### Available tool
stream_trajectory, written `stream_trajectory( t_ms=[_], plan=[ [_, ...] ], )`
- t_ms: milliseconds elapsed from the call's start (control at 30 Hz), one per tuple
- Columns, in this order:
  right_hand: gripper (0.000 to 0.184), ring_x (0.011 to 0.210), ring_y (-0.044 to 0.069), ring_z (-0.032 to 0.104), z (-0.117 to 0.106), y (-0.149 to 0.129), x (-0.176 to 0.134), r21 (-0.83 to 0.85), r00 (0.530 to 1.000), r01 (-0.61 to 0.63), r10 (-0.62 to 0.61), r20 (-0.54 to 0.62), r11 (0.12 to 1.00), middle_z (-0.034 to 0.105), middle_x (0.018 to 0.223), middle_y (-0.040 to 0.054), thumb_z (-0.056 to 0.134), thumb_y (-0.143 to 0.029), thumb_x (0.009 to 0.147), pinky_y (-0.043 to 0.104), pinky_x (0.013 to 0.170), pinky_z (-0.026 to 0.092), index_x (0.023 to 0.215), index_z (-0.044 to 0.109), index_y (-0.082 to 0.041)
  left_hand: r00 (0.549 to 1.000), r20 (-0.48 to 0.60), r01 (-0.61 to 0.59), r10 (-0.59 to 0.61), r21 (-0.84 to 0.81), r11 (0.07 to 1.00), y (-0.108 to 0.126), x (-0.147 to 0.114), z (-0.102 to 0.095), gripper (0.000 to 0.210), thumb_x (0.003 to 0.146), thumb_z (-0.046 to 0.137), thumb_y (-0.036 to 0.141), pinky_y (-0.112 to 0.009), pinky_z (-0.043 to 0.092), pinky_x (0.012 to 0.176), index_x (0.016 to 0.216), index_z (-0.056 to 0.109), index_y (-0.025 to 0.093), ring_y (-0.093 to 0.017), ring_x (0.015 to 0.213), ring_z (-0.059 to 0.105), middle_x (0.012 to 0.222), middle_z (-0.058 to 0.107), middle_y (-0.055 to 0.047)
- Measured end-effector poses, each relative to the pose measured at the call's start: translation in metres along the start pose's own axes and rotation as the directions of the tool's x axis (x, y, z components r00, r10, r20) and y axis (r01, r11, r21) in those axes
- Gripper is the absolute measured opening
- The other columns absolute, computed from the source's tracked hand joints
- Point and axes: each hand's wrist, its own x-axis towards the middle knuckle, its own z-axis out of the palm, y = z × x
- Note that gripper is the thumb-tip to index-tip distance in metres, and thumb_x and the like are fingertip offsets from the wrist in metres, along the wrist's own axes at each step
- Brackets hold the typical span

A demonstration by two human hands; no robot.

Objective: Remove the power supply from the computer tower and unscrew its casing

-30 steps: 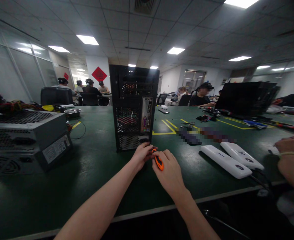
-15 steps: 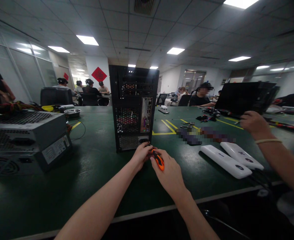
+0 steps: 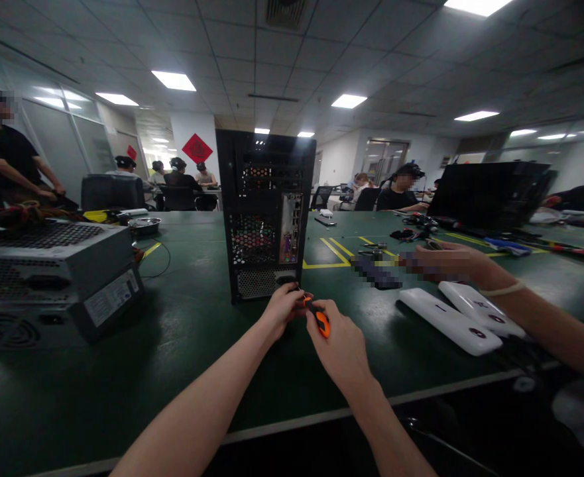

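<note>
A black computer case (image 3: 266, 205) stands upright on the table with its rear panel facing me. My right hand (image 3: 339, 338) is closed around the orange and black handle of a screwdriver (image 3: 323, 323). The thin shaft points toward the lower right corner of the case; its tip is hidden by fingers. At that corner my left hand (image 3: 282, 310) is closed, thumb and fingertips around the front of the screwdriver. Whether a screw is also between those fingers I cannot tell.
Two stacked power supplies (image 3: 58, 285) with cables are at left, near a metal bowl (image 3: 145, 226). At right lie white power banks (image 3: 448, 321), blurred items and pliers (image 3: 508, 246). A co-worker's hand (image 3: 451, 258) reaches in beside another black case (image 3: 490, 195).
My right hand has shifted slightly right and back with the screwdriver, baring some shaft. The co-worker's hand has moved left and down over the items. A standing person at left has come further into view.
</note>
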Motion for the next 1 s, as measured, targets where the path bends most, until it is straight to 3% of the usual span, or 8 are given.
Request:
stream_trajectory(
  t_ms=[200,1000],
  plan=[
    [0.017,0.077,0.018,0.056,0.0024,0.0021,-0.0003,-0.012,0.995,0.090,-0.090,-0.047,0.996,0.060,0.082,0.0032,0.048,-0.017,0.074,0.029,0.068,0.037,0.089,0.054,-0.019,1.000,0.009,-0.009,0.009,-0.009,1.000,-0.0013,0.0017,-0.0010,0.030,0.074,0.054,0.011,-0.019,0.047,0.051,0.104,0.048,0.012,-0.009,0.059,0.059,0.082,0.063,-0.007],
    [0.015,0.076,0.018,0.056,-0.0003,0.0010,-0.0003,0.018,0.992,0.087,-0.085,-0.090,0.996,0.061,0.080,0.0034,0.046,-0.018,0.075,0.030,0.069,0.037,0.087,0.055,-0.019,1.000,0.023,-0.002,0.003,-0.051,0.999,0.0014,-0.0001,-0.0019,0.016,0.075,0.055,0.015,-0.020,0.048,0.052,0.090,0.051,0.014,-0.009,0.058,0.059,0.080,0.064,-0.007]
  ],
)
